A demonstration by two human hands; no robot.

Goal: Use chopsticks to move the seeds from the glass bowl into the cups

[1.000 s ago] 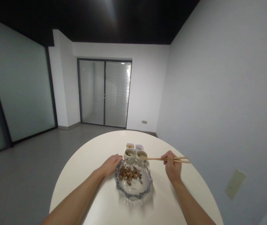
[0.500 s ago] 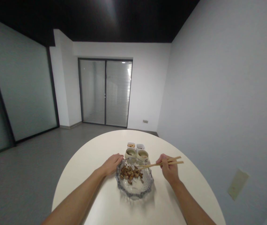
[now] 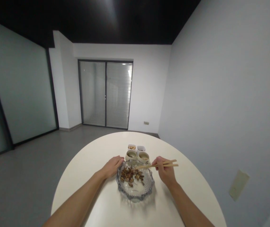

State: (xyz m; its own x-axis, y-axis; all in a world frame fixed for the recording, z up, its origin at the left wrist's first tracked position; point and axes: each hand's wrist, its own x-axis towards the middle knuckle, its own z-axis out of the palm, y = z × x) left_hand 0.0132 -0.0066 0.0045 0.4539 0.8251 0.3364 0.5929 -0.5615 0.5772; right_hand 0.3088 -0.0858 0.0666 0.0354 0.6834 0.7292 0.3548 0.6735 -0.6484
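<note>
1. Right hand (image 3: 165,171): my fingers are closed around a pair of chopsticks (image 3: 157,165), gripped near their thick end. The tips reach left over the bowl (image 3: 135,193) and sit close together; whether they pinch a seed is too small to tell.
2. Left hand (image 3: 112,166): rests against the bowl's left rim with fingers curled on the edge, steadying it and holding nothing else.
3. Bowl: cut glass, scalloped rim, on the table (image 3: 106,208) directly before me, between my hands. Likely heavy, rigid and breakable; the ridged rim is the best place to hold it.
4. Seeds (image 3: 131,175): a dark, striped heap in the bowl's far half. Judged light, hard-shelled and slick, apt to slip from the sticks; best pinched across the flat sides, one at a time.
5. Cups (image 3: 143,156): two round ones just behind the bowl, with two small white square dishes (image 3: 131,147) beyond them. One dish holds something pale; the other contents are unclear.
6. Chopsticks: thin, stiff, light wood.
7. Hidden: my left fingertips behind the rim, and my right fingers' placement on the sticks.
</note>
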